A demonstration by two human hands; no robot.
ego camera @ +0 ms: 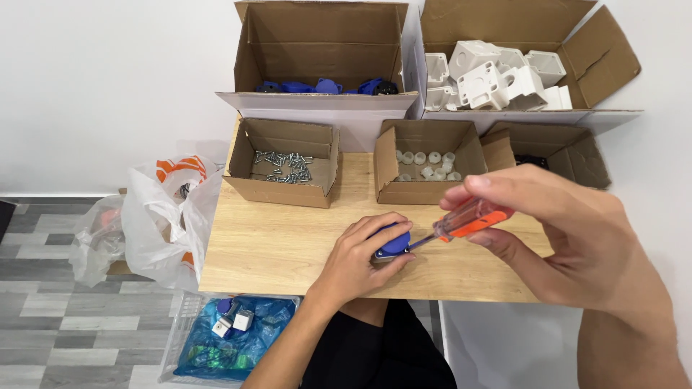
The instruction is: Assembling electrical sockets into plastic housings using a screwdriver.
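— What's the surface, and what's around it?

— A light wooden table (274, 245) set against a white wall, over a grey plank floor. At about ten o'clock on the table sits a small cardboard box of screws (282, 167); at twelve, a small box of white caps (427, 167); at about one, another small box (559, 151) whose contents are too dark to tell. Behind them stand two bigger boxes, one with blue parts (324, 86) at eleven and one with white plastic housings (497, 79) at one. Off the table's edge at nine lies a white plastic bag (162, 216), and at seven, on the floor, a clear bin (231, 338) with a blue bag and small parts inside.

— And the hands?

— The left hand (360, 256) comes up from six o'clock, palm down at the table's centre, fingers curled and pressed around a blue part (393, 245) that rests on the wood. The right hand (562, 238) reaches in from four o'clock, held above the table, thumb and fingers pinching the orange handle of a screwdriver (468, 220). Its shaft slants toward eight o'clock and the tip meets the blue part.
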